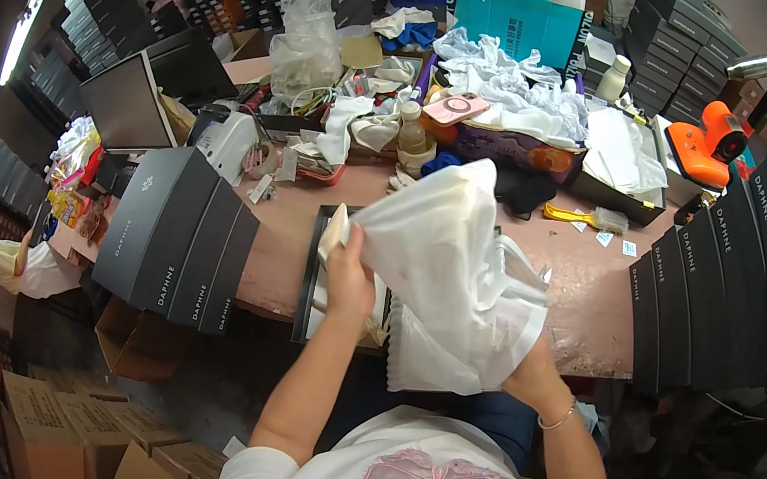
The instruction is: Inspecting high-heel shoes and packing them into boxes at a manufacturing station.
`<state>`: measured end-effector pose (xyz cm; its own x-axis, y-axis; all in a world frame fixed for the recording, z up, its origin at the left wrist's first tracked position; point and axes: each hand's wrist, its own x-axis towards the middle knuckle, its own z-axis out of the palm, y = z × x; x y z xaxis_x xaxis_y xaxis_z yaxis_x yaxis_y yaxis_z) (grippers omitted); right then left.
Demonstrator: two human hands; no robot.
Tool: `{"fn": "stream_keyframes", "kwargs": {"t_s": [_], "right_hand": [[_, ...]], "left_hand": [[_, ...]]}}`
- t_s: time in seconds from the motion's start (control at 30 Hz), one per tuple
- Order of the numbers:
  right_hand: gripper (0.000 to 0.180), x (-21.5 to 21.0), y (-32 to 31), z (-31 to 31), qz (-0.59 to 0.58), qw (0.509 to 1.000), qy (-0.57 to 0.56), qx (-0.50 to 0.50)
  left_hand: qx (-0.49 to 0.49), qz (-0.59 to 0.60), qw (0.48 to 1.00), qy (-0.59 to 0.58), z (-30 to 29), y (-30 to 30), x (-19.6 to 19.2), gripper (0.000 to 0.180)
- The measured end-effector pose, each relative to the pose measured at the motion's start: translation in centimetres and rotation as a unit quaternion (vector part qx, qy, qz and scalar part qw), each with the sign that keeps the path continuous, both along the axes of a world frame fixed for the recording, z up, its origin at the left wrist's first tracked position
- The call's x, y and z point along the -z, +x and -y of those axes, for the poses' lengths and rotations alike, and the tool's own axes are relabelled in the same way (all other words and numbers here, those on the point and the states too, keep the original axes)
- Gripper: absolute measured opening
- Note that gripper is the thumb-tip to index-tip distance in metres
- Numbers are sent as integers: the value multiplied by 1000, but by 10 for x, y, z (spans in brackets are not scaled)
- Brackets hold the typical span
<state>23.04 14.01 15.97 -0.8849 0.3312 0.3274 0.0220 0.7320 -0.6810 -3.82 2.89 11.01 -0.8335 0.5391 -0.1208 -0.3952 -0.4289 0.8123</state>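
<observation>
A thin white bag (443, 280) is held up in front of me over the table's near edge. My left hand (351, 280) is closed at the bag's left side, and a cream-coloured piece (335, 231) pokes out beside its fingers; I cannot make out its kind. On the bag's lower right, my right hand (536, 372) grips the bag's edge, with most of its fingers hidden by the white material. Under the bag and left hand lies an open black shoebox (305, 300), with pale contents partly covered from view.
Dark shoeboxes (163, 233) stand in a row at left, and more shoeboxes (699, 292) rise at right. Behind are a yellow brush (585, 217), a bottle (414, 138), a pink phone (456, 108) and heaped white cloth (507, 78). Cardboard cartons (58, 424) sit on the floor at lower left.
</observation>
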Motion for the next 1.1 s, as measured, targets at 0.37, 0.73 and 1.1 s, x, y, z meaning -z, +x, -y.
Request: {"fn": "stream_keyframes", "kwargs": {"t_s": [0.37, 0.73, 1.1], "right_hand": [[53, 18, 51, -69, -14, 963, 48, 265], [42, -5, 20, -31, -68, 933, 352, -25], [51, 32, -28, -7, 35, 932, 360, 29]], "left_hand": [[155, -443, 865, -177, -18, 84, -9, 28], [629, 260, 710, 182, 22, 52, 14, 83], [484, 263, 834, 44, 81, 92, 17, 72]]}}
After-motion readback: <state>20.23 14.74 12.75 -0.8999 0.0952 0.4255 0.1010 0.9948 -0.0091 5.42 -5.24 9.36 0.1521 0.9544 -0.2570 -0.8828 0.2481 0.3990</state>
